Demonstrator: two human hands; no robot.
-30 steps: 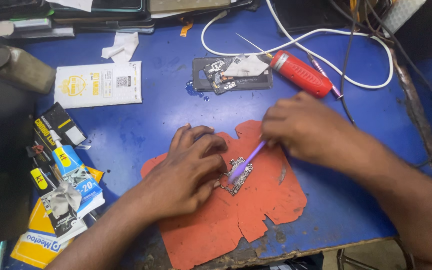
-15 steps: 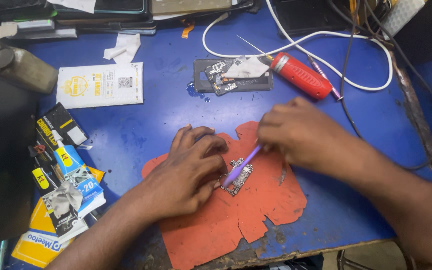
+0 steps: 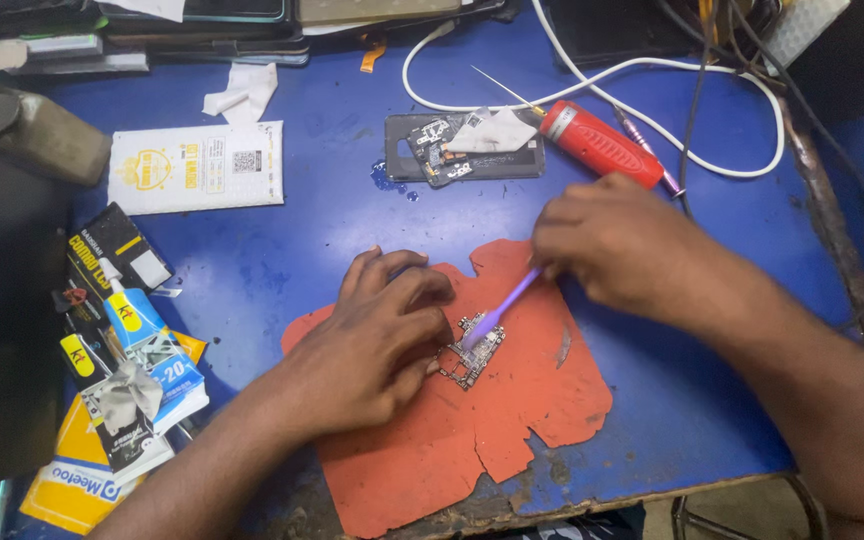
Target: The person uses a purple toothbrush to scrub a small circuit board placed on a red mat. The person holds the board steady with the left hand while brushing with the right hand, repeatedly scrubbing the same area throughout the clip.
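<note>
A small circuit board (image 3: 472,353) lies on a torn orange mat (image 3: 512,420) in the middle of the blue table. My left hand (image 3: 377,340) presses down on the board's left edge with its fingertips. My right hand (image 3: 617,245) grips a thin purple tool (image 3: 502,305) whose tip touches the top of the board.
A dismantled phone (image 3: 462,148) and a red screwdriver (image 3: 602,145) lie behind the mat, ringed by a white cable (image 3: 752,100). A white packet (image 3: 197,165) and a grey bottle (image 3: 27,125) sit at the left. Glue tubes and packets (image 3: 127,340) crowd the left edge.
My right hand has shifted slightly, moving the purple tool over the board. My left hand stays pressed on the board.
</note>
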